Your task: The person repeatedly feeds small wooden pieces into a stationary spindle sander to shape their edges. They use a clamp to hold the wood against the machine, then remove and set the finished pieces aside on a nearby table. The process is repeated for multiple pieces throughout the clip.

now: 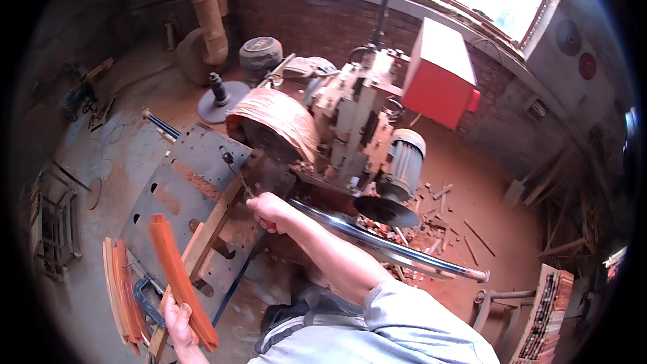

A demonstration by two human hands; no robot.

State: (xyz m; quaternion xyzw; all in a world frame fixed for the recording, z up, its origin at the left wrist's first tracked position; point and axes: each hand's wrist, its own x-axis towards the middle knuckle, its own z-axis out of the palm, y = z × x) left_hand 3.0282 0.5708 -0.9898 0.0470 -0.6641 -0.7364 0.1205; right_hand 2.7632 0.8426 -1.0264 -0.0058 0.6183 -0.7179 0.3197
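My left hand [180, 327], at the lower left, is closed round the lower part of a curved reddish-orange wooden strip [176, 276], which stands tilted. Beside it a long pale wooden bar [217, 226] lies across the grey metal machine table [158, 189]. My right arm reaches over that table, and my right hand [268, 210] is closed on the near end of a thin metal lever [236, 170]; the grip itself is partly hidden by the fingers. Left of the wooden strip, a blue clamp [143, 296] sits against the bar, next to several more curved strips [120, 290].
Beyond the table stands a machine with a cloth-like covered wheel [280, 118], a motor [406, 158], a dark disc [384, 211] and a red-sided box [441, 84]. A shiny rail [391, 246] runs to the right. Wood offcuts [438, 222] litter the dusty floor. Stacked wood [544, 313] stands lower right.
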